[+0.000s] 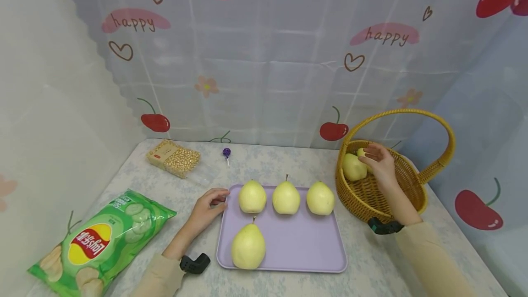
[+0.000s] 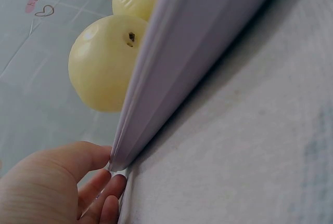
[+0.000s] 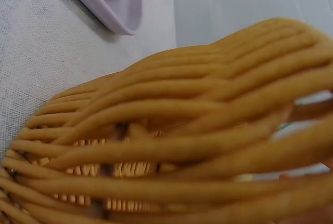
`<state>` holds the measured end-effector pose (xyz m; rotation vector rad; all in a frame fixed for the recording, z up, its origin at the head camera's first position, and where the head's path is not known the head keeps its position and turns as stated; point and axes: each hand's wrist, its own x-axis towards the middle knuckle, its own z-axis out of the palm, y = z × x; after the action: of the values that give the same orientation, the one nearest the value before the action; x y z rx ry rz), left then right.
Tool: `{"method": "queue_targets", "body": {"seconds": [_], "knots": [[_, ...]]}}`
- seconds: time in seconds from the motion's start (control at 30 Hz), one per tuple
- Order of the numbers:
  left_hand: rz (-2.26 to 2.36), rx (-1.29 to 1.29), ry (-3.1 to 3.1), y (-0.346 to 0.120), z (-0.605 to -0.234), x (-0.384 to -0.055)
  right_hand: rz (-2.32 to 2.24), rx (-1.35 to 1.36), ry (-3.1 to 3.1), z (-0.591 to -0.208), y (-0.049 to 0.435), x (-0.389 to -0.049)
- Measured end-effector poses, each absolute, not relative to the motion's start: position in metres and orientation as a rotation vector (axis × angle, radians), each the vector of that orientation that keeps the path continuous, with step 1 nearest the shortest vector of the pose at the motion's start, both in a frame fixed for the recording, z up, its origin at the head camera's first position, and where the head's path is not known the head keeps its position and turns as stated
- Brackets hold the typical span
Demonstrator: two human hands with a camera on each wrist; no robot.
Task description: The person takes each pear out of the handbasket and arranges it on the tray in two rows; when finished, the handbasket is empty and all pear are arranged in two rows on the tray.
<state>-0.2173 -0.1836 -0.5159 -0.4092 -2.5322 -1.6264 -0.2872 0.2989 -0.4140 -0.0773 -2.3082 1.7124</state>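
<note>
My left hand [image 1: 209, 207] pinches the far left corner of a lilac tray [image 1: 294, 246]; in the left wrist view the thumb [image 2: 91, 156] presses the rim, with the other fingers curled at its outside. On the tray, three pears [image 1: 286, 197] stand in a row along the far side, and one pear [image 1: 248, 246] stands at the near left. My right hand [image 1: 381, 166] reaches into a wicker basket [image 1: 350, 196], its fingers and thumb around a pear [image 1: 361, 152] they partly cover. Beside it in the basket lies another pear [image 1: 354, 167]. Basket weave hides the right hand's fingers in the right wrist view.
The basket's tall handle [image 1: 447, 136] arches over it on the right. A green chip bag [image 1: 105, 242] lies at the left, a pack of yellow kernels [image 1: 175, 157] at the back left. A purple lollipop [image 1: 226, 152] lies behind the tray, near the patterned curtain [image 1: 264, 104].
</note>
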Motion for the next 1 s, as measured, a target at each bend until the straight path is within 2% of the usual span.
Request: {"method": "queue_targets", "body": {"seconds": [0.33,1.0], "knots": [[-1.616,-0.407,-2.542,-0.1827,-0.5146,-0.2176,1.612,-0.126,-2.410,-0.4210,0.2979,-0.2907],[-1.593,-0.360,-2.555,-0.1783,-0.5077,-0.2125,1.500,-0.015,-2.702,-0.4246,0.3013,-0.2947]]}}
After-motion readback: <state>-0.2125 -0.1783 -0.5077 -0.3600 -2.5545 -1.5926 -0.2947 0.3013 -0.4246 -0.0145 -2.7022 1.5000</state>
